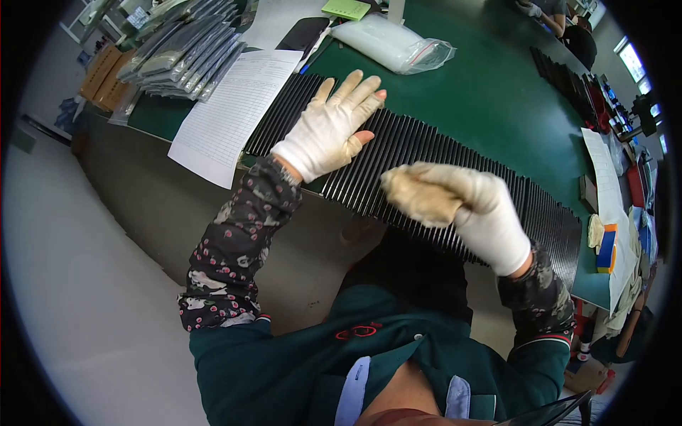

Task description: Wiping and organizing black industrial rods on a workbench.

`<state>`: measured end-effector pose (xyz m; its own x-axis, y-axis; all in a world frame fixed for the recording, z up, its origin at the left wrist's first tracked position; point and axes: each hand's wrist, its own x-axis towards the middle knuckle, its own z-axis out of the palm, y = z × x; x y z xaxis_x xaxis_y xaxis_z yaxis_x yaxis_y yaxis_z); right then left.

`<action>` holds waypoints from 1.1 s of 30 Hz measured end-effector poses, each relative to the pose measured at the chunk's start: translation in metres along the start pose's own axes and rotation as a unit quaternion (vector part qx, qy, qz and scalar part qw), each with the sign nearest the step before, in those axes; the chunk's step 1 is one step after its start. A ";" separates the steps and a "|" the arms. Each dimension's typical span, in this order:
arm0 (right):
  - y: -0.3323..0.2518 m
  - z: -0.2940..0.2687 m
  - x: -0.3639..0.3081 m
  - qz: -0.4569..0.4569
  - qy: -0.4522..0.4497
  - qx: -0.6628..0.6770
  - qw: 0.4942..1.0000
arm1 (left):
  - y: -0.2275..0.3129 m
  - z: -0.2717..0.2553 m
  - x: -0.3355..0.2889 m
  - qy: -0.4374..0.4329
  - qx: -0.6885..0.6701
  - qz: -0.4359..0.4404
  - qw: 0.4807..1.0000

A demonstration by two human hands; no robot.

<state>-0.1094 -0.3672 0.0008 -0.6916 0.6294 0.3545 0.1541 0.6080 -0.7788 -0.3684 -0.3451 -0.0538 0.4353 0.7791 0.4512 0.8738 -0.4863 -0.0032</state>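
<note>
A long row of thin black strips (554, 231) lies side by side along the table's near edge. My left hand (321, 138), in a white glove with two bare fingertips, rests flat on the left part of the row, fingers spread. My right hand (490, 216), also gloved in white, is closed around a bunched beige cloth (420, 197) over the middle of the row. The cloth is slightly blurred and hides the strips under it. Whether it touches them I cannot tell.
A printed sheet (238, 113) overhangs the green table (483, 99) at left, near a stack of bagged flat items (185, 53). Behind the strips lies a clear plastic package (391, 44). At right are a blue-and-orange box (606, 248) and more dark strips (561, 79). Another person (550, 18) sits far right.
</note>
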 end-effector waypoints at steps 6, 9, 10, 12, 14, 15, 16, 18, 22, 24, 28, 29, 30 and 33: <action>0.037 -0.023 0.023 0.103 0.160 -0.027 0.981 | 0.049 -0.015 -0.086 0.250 -0.146 -0.103 0.952; 0.053 0.004 0.045 -0.102 0.129 -0.200 0.966 | 0.074 0.007 -0.114 0.254 -0.112 -0.142 0.950; 0.052 0.014 0.049 -0.148 0.071 -0.227 0.960 | 0.080 0.014 -0.115 0.250 -0.098 -0.138 0.953; 0.042 0.037 0.051 -0.221 -0.091 -0.251 0.938 | 0.088 0.027 -0.115 0.244 -0.082 -0.129 0.958; 0.040 0.044 0.053 -0.246 -0.197 -0.245 0.917 | 0.090 0.037 -0.115 0.253 -0.085 -0.125 0.956; 0.043 0.043 0.056 -0.226 -0.240 -0.234 0.915 | 0.088 0.042 -0.116 0.265 -0.092 -0.126 0.952; 0.047 0.042 0.060 -0.205 -0.283 -0.222 0.910 | 0.085 0.045 -0.116 0.266 -0.091 -0.130 0.951; 0.067 0.039 0.074 -0.203 -0.248 -0.346 0.882 | 0.077 0.050 -0.114 0.287 -0.083 -0.118 0.947; 0.072 0.055 0.082 -0.224 -0.187 -0.246 0.924 | 0.071 0.053 -0.111 0.292 -0.098 -0.112 0.945; 0.059 0.067 0.079 -0.269 -0.212 -0.114 0.933 | 0.069 0.055 -0.112 0.299 -0.113 -0.111 0.941; 0.096 0.051 0.114 -0.265 -0.132 -0.357 0.886 | 0.064 0.054 -0.102 0.313 -0.100 -0.096 0.940; 0.098 0.052 0.115 -0.255 -0.131 -0.351 0.891 | 0.064 0.055 -0.101 0.314 -0.100 -0.095 0.939; 0.089 0.057 0.111 -0.261 -0.173 -0.289 0.905 | 0.064 0.056 -0.104 0.303 -0.096 -0.100 0.943; 0.081 0.077 0.095 -0.303 -0.186 -0.169 0.919 | 0.060 0.060 -0.109 0.296 -0.117 -0.096 0.943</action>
<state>-0.2168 -0.2953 -0.0682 -0.9063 -0.0449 0.4203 -0.1718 0.9476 -0.2692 -0.3499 -0.4355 -0.1565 0.0161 0.5379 0.8429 0.8219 -0.4873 0.2952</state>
